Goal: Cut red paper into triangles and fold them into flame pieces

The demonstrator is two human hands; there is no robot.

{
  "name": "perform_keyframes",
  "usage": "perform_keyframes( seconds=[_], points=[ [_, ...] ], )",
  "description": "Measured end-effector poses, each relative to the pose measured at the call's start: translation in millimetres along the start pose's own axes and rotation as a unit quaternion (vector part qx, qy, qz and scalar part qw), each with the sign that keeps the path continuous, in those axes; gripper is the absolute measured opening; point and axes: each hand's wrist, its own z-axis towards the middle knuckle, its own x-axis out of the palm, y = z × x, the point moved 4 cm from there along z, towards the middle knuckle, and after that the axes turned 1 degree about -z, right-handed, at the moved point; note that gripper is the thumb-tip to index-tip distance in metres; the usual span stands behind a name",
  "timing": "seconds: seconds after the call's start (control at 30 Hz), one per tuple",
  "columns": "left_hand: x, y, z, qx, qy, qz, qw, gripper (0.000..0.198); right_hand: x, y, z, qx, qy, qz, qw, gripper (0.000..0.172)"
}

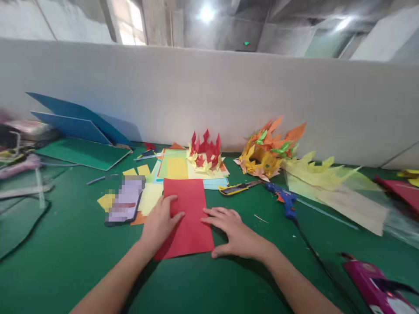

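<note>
A red paper sheet point(190, 231) with a faint crease lies on the green table in front of me. My left hand point(160, 220) rests over its left edge, thumb and forefinger apart on the paper. At the right edge, my right hand point(231, 229) has its fingers stretched onto the sheet, with the thumb held away near the lower corner. Just beyond the sheet, a red and pale yellow paper crown point(206, 152) stands on a stack of coloured paper point(176, 168). A phone point(126, 198) lies left of my left hand, partly pixelated.
A yellow utility knife point(238, 188) and a blue glue gun point(286, 201) with a cord lie to the right. Behind them stand an orange-yellow leafy crown point(262, 157) and a pale yellow cut strip point(317, 172). A purple device point(373, 283) sits front right; blue boards point(75, 122) lean back left.
</note>
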Motion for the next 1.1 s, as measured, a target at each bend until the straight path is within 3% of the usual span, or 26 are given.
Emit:
perform_keyframes(
  seconds=[0.13,0.2,0.27,0.37,0.43,0.57,0.77,0.87,0.93,1.0,1.1],
  points=[
    [-3.8,5.9,-1.3,0.03,-0.03,-0.033,0.999,0.038,-7.7,-9.1,6.6,-0.003,-0.146,0.046,0.988,0.062],
    [-4.8,5.3,-1.7,0.046,-0.04,-0.055,0.997,0.036,-18.7,-21.8,8.0,0.041,-0.287,0.02,0.957,0.048],
    [-5.2,3.2,-1.9,0.056,-0.047,-0.075,0.995,0.035,-25.7,-35.5,10.6,0.108,-0.351,-0.069,0.927,0.046],
    [-5.1,0.8,-1.8,0.054,-0.057,-0.091,0.993,0.033,-28.5,-51.4,17.6,0.183,-0.319,-0.184,0.911,0.046],
    [-5.0,1.4,-1.2,0.044,-0.064,-0.092,0.993,0.032,-28.7,-55.0,18.6,0.2,-0.303,-0.199,0.91,0.042],
    [-5.3,5.1,0.2,0.041,-0.074,-0.091,0.992,0.031,-27.2,-43.3,8.2,0.205,-0.275,-0.16,0.926,0.031],
    [-6.1,10.2,1.7,0.043,-0.093,-0.091,0.991,0.03,-32.1,-18.2,-24.3,0.237,-0.14,-0.078,0.958,0.024],
    [-5.5,11.1,2.7,0.046,-0.092,-0.088,0.991,0.029,-44.9,-22.1,-33.2,0.3,-0.202,-0.098,0.927,0.032],
    [-4.7,11.2,3.6,0.049,-0.084,-0.086,0.992,0.029,-48.2,-26.1,-31.8,0.301,-0.26,-0.101,0.912,0.044],
    [-4.8,11.1,4.4,0.049,-0.082,-0.088,0.991,0.031,-43.1,-28.8,-25.5,0.281,-0.26,-0.089,0.92,0.056],
    [-8.8,10.7,4.5,0.044,-0.106,-0.1,0.988,0.033,-32.8,-27.9,-18.4,0.273,-0.209,-0.107,0.933,0.056]
  ],
)
